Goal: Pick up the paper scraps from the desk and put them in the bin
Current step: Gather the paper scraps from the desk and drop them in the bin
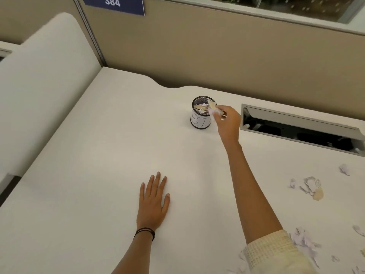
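A small black mesh bin [199,118] with a white paper label stands on the white desk [118,145] near its far edge. Scraps lie inside it. My right hand [227,121] reaches over the bin's right rim and pinches a bunch of white and tan paper scraps [213,108] just above the opening. My left hand [153,198] lies flat on the desk, palm down, fingers straight, holding nothing. More paper scraps [312,187] are scattered on the desk at the right, and another cluster of scraps [304,240] lies by my right sleeve.
An open cable slot [296,129] is sunk into the desk right of the bin. A beige partition wall [217,46] runs behind the desk, with a blue sign reading 384 [113,3]. A white side panel [43,86] borders the left.
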Demonstrator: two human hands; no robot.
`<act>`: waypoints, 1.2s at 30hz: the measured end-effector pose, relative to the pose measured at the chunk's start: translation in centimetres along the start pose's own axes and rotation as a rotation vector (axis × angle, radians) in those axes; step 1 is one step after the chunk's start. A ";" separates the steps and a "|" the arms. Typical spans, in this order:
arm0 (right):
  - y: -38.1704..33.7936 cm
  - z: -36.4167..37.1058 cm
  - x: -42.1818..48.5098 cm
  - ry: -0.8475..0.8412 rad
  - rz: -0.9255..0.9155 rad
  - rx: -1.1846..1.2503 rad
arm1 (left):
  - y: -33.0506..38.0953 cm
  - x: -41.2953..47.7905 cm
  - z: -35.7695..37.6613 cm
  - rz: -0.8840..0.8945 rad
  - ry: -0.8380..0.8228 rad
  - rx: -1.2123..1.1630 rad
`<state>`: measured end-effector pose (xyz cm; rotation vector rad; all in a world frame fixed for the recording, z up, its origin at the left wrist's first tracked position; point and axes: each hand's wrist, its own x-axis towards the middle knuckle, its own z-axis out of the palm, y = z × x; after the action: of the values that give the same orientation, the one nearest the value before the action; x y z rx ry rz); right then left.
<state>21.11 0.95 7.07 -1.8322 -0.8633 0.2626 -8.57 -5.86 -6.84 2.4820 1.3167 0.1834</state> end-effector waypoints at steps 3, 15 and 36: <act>-0.5 2.1 2.5 -0.026 -0.031 -0.070 | 0.0 -0.1 0.0 -0.006 0.000 0.004; -0.4 3.3 3.8 -0.202 -0.228 -0.543 | 0.0 -0.2 -0.1 -0.014 -0.007 -0.010; 1.6 6.2 3.6 -0.349 -0.097 -0.928 | 0.1 -0.1 -0.3 -0.021 -0.019 -0.019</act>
<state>21.02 7.55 3.74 -2.6262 -1.4754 0.1198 -8.63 -5.95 -6.51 2.4474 1.3262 0.1661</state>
